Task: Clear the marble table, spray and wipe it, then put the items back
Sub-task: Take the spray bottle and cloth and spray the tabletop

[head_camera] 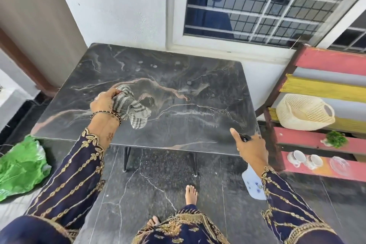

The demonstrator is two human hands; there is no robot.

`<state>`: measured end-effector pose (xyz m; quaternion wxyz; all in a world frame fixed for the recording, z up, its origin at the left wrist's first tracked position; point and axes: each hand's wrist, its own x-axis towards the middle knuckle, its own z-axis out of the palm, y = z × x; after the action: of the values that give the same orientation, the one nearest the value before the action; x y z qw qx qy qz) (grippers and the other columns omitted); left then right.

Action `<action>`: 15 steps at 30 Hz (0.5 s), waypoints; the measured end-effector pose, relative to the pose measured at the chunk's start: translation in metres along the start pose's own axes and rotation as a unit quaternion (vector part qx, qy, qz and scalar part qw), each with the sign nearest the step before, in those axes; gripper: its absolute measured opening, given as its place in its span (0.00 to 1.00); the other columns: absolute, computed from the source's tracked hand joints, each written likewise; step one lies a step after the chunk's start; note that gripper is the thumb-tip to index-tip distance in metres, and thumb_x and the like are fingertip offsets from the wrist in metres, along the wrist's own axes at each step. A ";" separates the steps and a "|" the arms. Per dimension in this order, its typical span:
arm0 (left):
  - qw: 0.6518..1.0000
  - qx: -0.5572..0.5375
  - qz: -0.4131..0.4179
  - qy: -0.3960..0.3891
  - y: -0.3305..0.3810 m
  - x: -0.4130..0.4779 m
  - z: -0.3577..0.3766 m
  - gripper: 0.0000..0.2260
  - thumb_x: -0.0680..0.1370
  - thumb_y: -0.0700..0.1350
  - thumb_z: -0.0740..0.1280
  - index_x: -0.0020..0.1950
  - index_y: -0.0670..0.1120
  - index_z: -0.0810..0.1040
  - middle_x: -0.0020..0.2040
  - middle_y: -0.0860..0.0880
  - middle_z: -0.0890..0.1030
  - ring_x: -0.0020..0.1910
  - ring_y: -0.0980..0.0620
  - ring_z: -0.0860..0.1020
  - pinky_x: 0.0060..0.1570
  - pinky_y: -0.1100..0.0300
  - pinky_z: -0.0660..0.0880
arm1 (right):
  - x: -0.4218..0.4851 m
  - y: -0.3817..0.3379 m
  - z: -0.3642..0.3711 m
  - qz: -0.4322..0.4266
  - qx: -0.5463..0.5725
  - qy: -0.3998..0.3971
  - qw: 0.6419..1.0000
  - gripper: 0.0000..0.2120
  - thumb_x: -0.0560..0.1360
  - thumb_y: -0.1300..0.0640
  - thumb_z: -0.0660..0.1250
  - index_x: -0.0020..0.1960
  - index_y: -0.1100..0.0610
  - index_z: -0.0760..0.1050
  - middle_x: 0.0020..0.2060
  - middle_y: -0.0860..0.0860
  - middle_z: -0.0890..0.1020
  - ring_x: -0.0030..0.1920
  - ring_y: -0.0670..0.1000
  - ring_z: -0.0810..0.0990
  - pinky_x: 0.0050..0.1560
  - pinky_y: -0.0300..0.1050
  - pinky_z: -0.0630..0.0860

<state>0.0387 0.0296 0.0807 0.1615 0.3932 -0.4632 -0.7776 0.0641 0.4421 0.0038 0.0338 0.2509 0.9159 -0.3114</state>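
Left hand (104, 101) is gripping a bunched striped cloth (131, 108), fingers curled into its folds, and pressing it onto the dark marble worktop (198, 93) toward the left side, about midway between the near and far edges. One loose end of the cloth is trailing on the marble toward the near edge. Right hand (251, 148) is hovering over the near right corner of the worktop, closed around a spray bottle (254, 184): the forefinger is pointing out, the dark spray head (245, 137) is showing above the knuckles, and the pale body with blue flowers is hanging below the wrist, off the near edge. Scattered droplets are sitting on the marble toward the far edge. Apart from the cloth, nothing is lying on the worktop. Beside its right edge a painted slatted shelf (320, 59) is carrying a woven basket (305, 113), a small green plant (336, 139), two white cups (306, 159) and a glass dish (339, 165). A green plastic bag (21, 166) is lying on the floor (164, 180) by the near left corner.
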 end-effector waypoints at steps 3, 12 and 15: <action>0.999 -0.014 0.022 0.031 0.019 -0.022 -0.015 0.07 0.62 0.37 0.74 0.34 0.45 0.77 0.29 0.49 0.81 0.31 0.50 0.80 0.36 0.57 0.79 | -0.014 -0.018 0.016 -0.039 0.011 -0.069 0.997 0.44 0.63 0.17 0.61 0.39 0.60 0.81 0.26 0.51 0.84 0.22 0.52 0.82 0.33 0.47 0.82; 0.989 -0.093 0.035 0.107 0.050 -0.031 -0.074 0.08 0.69 0.35 0.72 0.44 0.41 0.75 0.29 0.50 0.79 0.24 0.56 0.78 0.20 0.69 0.72 | -0.052 -0.090 0.082 -0.120 -0.063 -0.136 0.981 0.46 0.59 0.14 0.57 0.45 0.55 0.81 0.42 0.53 0.85 0.42 0.55 0.86 0.50 0.53 0.83; 0.986 -0.097 0.044 0.128 0.057 -0.033 -0.090 0.06 0.69 0.35 0.72 0.42 0.42 0.76 0.27 0.52 0.78 0.17 0.62 0.75 0.17 0.70 0.69 | -0.057 -0.117 0.097 -0.160 -0.067 -0.153 0.973 0.41 0.62 0.15 0.56 0.38 0.53 0.81 0.25 0.45 0.84 0.27 0.47 0.84 0.38 0.45 0.81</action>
<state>0.1215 -0.0329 0.1213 0.2906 0.4512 -0.3778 -0.7545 0.0490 0.2808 0.0031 0.1401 0.0473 0.9470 -0.2851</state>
